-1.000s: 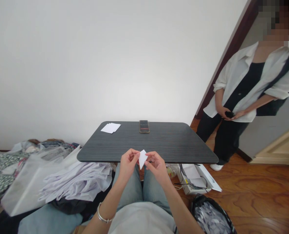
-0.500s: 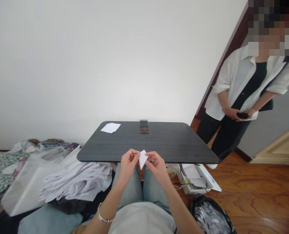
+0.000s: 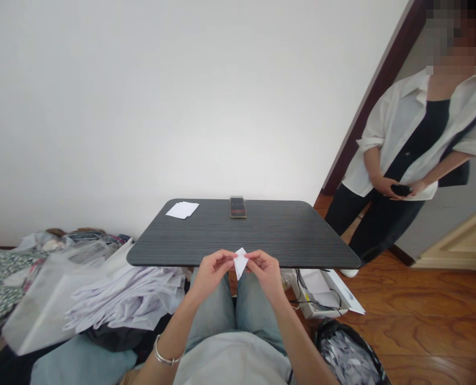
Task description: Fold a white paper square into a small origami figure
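Note:
A small folded piece of white paper [image 3: 240, 264], kite-shaped with a point at its lower end, is held up between my two hands at the table's front edge. My left hand [image 3: 214, 271] pinches its left corner between thumb and fingers. On the opposite side, my right hand [image 3: 265, 267] pinches the right corner in the same way. Creases show on the paper's face. Behind it lies the dark wood-grain table [image 3: 238, 232], with a few white paper sheets [image 3: 182, 209] at its far left.
A phone-like dark object [image 3: 238, 207] lies at the table's back. Folded clothes [image 3: 129, 299] are heaped at left. On the right floor are a white box with cables [image 3: 322, 294] and a black bag of scraps [image 3: 350, 355]. A person [image 3: 406, 133] stands at right.
The paper and both hands have shifted slightly right. My fingers now pinch the paper's two side corners, and more of its creased face shows. The standing person has moved a little right in view.

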Tool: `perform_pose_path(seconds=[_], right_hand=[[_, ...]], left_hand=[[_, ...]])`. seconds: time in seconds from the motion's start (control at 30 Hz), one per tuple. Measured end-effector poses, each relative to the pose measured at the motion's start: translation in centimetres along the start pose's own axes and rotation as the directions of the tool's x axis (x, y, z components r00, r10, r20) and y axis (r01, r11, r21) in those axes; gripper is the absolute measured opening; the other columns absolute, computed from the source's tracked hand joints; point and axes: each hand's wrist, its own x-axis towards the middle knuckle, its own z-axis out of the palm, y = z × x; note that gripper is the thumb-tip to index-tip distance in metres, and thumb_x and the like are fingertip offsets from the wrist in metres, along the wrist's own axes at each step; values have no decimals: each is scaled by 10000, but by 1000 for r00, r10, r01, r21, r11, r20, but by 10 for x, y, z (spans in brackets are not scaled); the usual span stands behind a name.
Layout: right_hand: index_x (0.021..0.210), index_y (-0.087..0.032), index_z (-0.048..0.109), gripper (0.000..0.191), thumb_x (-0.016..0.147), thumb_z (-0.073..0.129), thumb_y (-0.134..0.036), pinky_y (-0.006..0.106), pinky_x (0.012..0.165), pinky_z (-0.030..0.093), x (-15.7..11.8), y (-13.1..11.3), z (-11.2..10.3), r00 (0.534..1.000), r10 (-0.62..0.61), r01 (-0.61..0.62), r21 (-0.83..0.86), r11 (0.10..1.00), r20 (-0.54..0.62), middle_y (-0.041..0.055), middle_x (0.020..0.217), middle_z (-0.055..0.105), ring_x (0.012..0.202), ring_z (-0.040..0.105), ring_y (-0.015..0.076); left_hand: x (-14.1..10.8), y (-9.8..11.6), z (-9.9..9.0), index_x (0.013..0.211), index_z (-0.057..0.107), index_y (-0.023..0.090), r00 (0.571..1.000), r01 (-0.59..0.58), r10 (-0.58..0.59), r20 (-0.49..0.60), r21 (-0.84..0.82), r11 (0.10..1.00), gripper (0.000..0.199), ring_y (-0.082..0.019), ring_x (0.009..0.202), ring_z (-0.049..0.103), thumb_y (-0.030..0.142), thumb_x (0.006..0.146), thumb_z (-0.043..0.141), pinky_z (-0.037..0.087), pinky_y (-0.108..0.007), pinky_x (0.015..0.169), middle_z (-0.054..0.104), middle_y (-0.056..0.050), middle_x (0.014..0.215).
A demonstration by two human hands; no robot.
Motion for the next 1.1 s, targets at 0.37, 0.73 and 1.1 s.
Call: perform_pose_path(seconds=[0.37,0.73,1.1], right_hand=[[684,-188,665,149,624,722,-312,272,556,492,2,2,-5,997,8,-6,-33,999,75,6,590,664,546,596,148],[574,-179,626,158,646,704,-296,231,495,413,3,1,-1,1000,-27,26,-34,999,-7,-15,536,597,493,517,116],[629,-179,571,195,647,707,-317,223,473,418,4,0,3,999,-1,1,5,1000,-40,-20,544,598,471,514,105]], left_hand=[[8,-3,-1,707,675,142,997,18,-14,-75,60,998,113,-163,639,609,245,660,665,473,-268,634,681,-47,681],[7,-5,4,600,614,135,995,-1,0,-95,-12,1000,164,-126,578,550,276,641,687,427,-230,576,625,-15,607],[9,-4,11,606,548,132,989,20,-35,-147,-100,995,226,-86,515,500,292,632,706,393,-203,519,568,19,544]])
